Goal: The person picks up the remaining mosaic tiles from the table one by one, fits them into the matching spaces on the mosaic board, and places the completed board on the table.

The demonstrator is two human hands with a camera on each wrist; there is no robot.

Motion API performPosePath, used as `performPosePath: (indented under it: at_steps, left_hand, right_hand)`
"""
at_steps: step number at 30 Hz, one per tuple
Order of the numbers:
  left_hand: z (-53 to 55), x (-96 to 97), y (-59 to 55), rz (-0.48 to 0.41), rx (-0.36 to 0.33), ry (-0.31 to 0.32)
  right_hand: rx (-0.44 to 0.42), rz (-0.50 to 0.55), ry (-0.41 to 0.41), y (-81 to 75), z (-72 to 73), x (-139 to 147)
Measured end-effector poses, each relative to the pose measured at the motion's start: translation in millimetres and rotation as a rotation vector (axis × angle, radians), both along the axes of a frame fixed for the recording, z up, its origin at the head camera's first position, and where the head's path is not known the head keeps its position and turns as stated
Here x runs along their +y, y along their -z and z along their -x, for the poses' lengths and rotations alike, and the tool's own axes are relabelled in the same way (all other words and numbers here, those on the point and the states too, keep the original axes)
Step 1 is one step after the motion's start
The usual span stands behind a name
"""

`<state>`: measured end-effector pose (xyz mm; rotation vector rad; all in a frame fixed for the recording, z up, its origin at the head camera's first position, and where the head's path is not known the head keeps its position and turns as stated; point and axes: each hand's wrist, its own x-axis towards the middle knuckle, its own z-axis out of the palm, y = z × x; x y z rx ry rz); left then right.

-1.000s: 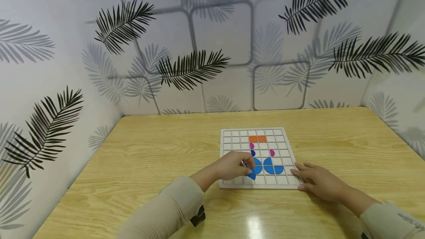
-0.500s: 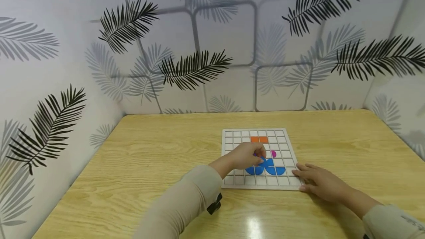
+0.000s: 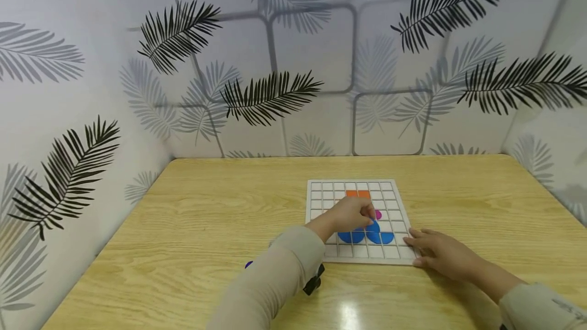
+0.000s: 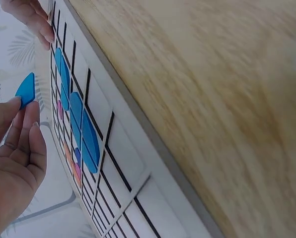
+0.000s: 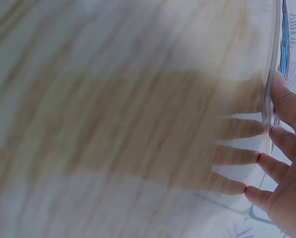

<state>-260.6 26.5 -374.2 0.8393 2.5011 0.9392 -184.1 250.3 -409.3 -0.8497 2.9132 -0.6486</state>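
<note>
Over the last second the person's left grip point(image 3: 350, 215) had shifted rightward across the white grid board point(image 3: 390, 252), from its near left part toward the blue pieces point(image 3: 387, 237) set at right, while the right grip point(image 3: 444, 252) had stayed at the board's right edge, fingers loosely spread and touching the rim. The shift suggested that a cell was being lined up; the move seemed unfinished. The left grip was narrow, thumb and fingers pinching a single held piece point(image 4: 27, 90), which the left wrist view showed raised clear of the board. The held piece was blue and flat, with a curved side, a straight side and a pointed tip. Orange squares point(image 3: 357, 193) lay farther back, and a magenta piece point(image 3: 378, 215) just beside the fingertips. The board rested flat on the bench point(image 3: 229, 208).
</note>
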Motion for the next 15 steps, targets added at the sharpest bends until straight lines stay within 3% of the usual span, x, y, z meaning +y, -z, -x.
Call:
performPosePath:
  at_steps: [7, 15]
  left_hand:
    - [0.4, 12.1, 2.8, 0.003, 0.029, -0.015]
    - [2.8, 23.8, 7.9, 0.048, 0.074, -0.09]
  right_hand:
    - [0.024, 0.006, -0.004, 1.1, -3.1, 1.0]
    - [0.047, 0.007, -0.014, 1.6, -3.1, 0.6]
